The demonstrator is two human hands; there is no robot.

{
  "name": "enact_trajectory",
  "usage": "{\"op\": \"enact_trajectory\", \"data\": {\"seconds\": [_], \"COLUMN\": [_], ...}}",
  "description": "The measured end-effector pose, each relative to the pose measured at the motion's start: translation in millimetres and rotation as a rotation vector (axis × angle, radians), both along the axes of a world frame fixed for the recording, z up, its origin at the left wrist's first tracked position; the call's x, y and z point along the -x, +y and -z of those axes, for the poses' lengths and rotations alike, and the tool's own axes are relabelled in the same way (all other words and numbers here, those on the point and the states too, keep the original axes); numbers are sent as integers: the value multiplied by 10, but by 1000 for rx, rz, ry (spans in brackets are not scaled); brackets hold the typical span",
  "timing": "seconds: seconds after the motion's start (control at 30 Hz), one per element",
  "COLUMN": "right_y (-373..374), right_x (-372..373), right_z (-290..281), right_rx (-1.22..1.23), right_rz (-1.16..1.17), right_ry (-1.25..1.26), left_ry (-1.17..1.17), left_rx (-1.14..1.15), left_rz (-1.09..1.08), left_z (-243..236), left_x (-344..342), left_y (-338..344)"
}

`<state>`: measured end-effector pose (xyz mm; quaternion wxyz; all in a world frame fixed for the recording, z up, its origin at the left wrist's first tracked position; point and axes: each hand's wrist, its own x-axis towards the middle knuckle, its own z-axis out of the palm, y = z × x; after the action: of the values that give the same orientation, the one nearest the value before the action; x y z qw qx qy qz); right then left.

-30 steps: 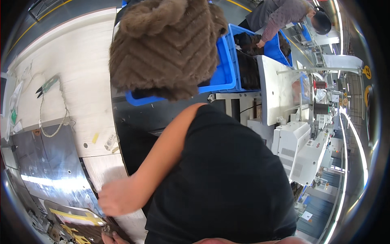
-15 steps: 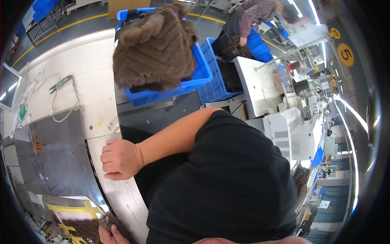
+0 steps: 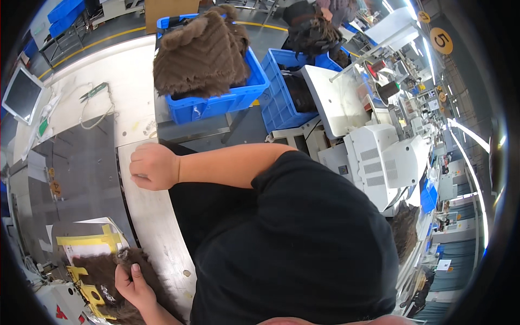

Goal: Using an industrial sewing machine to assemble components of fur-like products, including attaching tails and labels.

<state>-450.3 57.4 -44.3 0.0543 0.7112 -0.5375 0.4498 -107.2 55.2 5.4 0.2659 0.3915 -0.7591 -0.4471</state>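
Observation:
At the lower left, my left hand (image 3: 135,287) pinches the edge of a brown fur piece (image 3: 154,281) between thumb and fingers. The fur lies beside a yellow-edged sewing plate (image 3: 89,290) on the worktable, partly over it. My right hand (image 3: 154,167) is a loose fist above the pale table edge (image 3: 154,222); anything inside it is hidden. Beyond the right hand, a large folded brown fur piece (image 3: 203,54) with a chevron pattern is heaped over a blue crate (image 3: 216,105).
Green thread snips (image 3: 94,92) with a cord lie on the pale tabletop near a tilted screen (image 3: 23,95). A dark metal plate (image 3: 81,168) covers part of the table. Another blue crate (image 3: 279,100) and white sewing machines (image 3: 374,162) stand to the right; a co-worker (image 3: 338,11) is behind.
The view has shifted, showing more of the left hand and its fur. My right fist stays closed. The co-worker has moved up-frame, and a dark furry bundle now shows above the second crate.

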Motion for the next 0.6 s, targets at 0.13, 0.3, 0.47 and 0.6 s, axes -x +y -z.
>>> {"op": "enact_trajectory", "data": {"seconds": [0.13, 0.3, 0.47, 0.6], "right_y": [142, 1030, 2553, 3552], "right_x": [18, 908, 2626, 3641], "right_z": [47, 469, 1316, 1991], "right_rx": [-9, -56, -608, -762], "right_rz": [52, 600, 1491, 1715], "right_ry": [-141, -373, -647, -921], "left_ry": [25, -126, -157, -329], "left_rx": [50, 105, 222, 2], "left_rz": [-24, -55, -23, 19], "left_z": [-2, -20, -97, -248], "left_x": [34, 22, 189, 363], "left_y": [34, 51, 52, -30]}}
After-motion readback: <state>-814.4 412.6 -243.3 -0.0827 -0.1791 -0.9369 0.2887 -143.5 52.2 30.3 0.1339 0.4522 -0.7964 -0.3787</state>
